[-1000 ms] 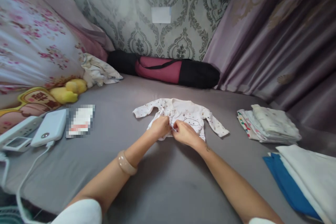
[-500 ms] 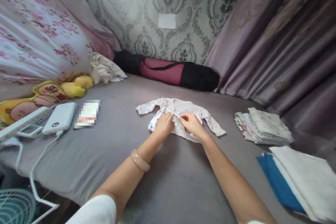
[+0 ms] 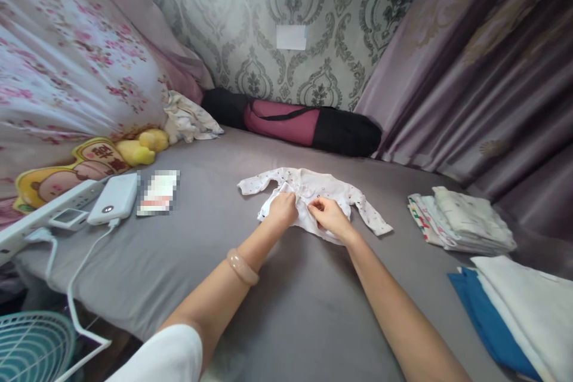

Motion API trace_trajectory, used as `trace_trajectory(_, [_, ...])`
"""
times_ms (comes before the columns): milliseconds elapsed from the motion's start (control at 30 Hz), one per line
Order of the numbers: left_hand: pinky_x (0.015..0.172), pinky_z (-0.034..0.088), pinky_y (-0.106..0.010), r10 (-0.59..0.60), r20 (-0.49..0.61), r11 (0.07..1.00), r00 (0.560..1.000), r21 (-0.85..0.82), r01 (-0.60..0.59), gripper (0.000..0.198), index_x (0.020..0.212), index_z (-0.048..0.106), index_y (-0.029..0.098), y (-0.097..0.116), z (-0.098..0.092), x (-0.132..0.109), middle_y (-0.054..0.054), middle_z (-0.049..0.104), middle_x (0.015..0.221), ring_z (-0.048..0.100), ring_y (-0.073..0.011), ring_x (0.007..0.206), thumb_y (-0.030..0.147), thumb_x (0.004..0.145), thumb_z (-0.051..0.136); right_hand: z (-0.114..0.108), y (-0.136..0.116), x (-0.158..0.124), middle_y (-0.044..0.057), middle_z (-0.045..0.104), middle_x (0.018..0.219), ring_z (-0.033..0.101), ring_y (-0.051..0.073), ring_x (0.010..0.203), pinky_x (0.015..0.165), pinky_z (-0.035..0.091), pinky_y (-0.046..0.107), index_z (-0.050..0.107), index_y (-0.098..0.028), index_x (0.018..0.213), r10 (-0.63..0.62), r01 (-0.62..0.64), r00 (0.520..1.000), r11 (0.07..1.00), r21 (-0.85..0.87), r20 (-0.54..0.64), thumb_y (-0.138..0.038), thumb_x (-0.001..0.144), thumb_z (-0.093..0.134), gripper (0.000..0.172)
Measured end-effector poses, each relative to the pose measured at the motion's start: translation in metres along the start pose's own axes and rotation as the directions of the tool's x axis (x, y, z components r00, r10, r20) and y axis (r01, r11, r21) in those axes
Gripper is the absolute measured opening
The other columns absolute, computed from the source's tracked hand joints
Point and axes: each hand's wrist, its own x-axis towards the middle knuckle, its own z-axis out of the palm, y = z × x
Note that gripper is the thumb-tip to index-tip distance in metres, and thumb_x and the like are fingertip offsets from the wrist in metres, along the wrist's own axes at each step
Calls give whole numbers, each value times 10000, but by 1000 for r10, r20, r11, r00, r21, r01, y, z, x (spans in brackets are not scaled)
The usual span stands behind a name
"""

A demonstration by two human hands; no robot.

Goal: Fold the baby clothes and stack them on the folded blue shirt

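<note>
Both hands on baby shirt

A second ago both hands were pinching the lower hem of the little white baby top, near its near edge. Now the left hand and right hand have worked farther up its front, toward the neckline, fingertips closed on the cloth at the middle opening. The bottom flap, flat before, is bunched and folded toward the far edge of the grey bed.
</note>
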Motion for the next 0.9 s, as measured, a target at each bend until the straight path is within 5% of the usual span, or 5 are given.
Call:
trace_trajectory(167, [770, 503, -284, -57, -46, 967, 997, -250, 44, 190, 840, 690, 122, -5, -13, 11, -130, 721, 840, 681, -238, 883, 148, 774, 514, -5, -11, 2, -63, 528, 530, 464, 88, 368, 356, 352, 192, 589, -176, 789, -15, 16, 999, 999, 30, -31, -260, 812, 549, 96])
trace_trajectory(333, [591, 495, -227, -61, 143, 816, 988, -562, 132, 210, 709, 678, 119, -4, -8, 11, -50, 637, 554, 651, -166, 599, 189, 776, 491, -11, -22, 3, -63, 537, 542, 449, 78, 366, 353, 330, 185, 588, -176, 803, -28, 32, 998, 998, 59, -59, -292, 803, 567, 118])
trace_trajectory(500, [710, 507, -255, 153, 33, 922, 988, -365, -130, 230, 883, 704, 127, -1, 22, -3, -83, 708, 819, 663, -176, 753, 133, 773, 503, -7, -11, 2, -58, 519, 474, 484, 91, 395, 405, 366, 179, 598, -176, 754, -45, 50, 994, 997, -55, 99, -281, 827, 527, 146])
trace_trajectory(633, [716, 484, -247, 238, 63, 942, 969, -256, -215, 246, 854, 723, 141, -8, 13, -10, -85, 712, 853, 647, -180, 785, 125, 785, 487, -14, -5, 8, -4, 600, 543, 547, 105, 468, 437, 389, 181, 604, -163, 641, 24, 49, 945, 975, -215, 326, -309, 849, 501, 274])
trace_trajectory(900, [777, 465, -295, 155, -127, 969, 980, -173, -176, 260, 923, 710, 168, -26, 4, -6, -103, 675, 989, 605, -222, 936, 131, 843, 466, -26, -22, 61, -18, 600, 548, 601, 136, 564, 522, 406, 201, 689, -171, 771, -99, 79, 995, 911, -404, -30, -249, 825, 510, 203])
